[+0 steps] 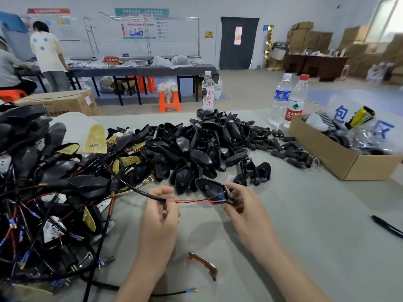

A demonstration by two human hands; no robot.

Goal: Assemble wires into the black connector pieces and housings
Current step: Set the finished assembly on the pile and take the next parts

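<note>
Here, left grip (160,212) pinching cable (130,186), right grip (242,208) clasping housing (207,188), cardboard box (327,155) (striped cloth (326,119), yellow packet (362,116)).

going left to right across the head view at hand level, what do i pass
tangle of wired assemblies → left hand, pinching a black cable → red wire → black housing → right hand, gripping it → black pen

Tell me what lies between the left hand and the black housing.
Head view: a red and black wire pair spans that gap, from the left hand into the black housing.
</note>
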